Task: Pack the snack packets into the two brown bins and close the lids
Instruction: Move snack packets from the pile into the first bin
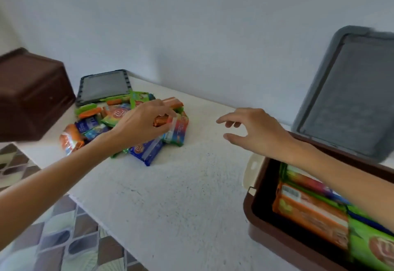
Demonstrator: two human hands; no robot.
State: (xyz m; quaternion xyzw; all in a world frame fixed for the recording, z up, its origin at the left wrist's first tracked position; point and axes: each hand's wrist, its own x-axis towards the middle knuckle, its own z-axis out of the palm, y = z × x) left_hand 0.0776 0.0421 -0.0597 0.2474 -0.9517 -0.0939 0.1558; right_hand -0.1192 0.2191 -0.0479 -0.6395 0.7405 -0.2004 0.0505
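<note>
Head view: the left hand [140, 123] rests on a pile of snack packets [128, 126] on the white surface [181, 185], fingers closed around an orange packet [162, 120]. The right hand [253, 132] hovers apart, fingers spread and empty, beside an open brown bin [255, 224] with packets inside, its grey lid [349, 91] raised.
</note>
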